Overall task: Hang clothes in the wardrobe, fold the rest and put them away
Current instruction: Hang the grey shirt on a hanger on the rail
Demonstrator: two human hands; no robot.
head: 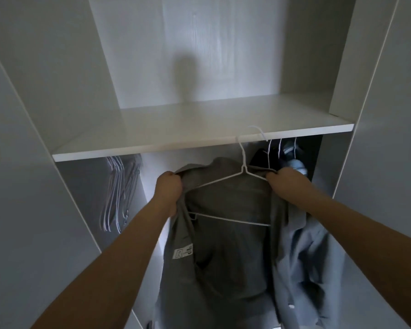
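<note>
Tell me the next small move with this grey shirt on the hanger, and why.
Probably lift the white hanger and slip its hook under the shelf toward the rail. Both hands, left hand and right hand, grip the grey shirt at the shoulders, and the hook sits in front of the shelf edge.

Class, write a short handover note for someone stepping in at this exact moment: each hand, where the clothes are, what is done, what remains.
Left hand grips the dark grey shirt at one shoulder; right hand grips the other.
The shirt sits on a white wire hanger, its hook by the white shelf's front edge, not visibly on a rail.
Done: light blue garment and others hang at right.
Spare hangers hang at left.
Left: hook this hanger, then fold the rest.
</note>
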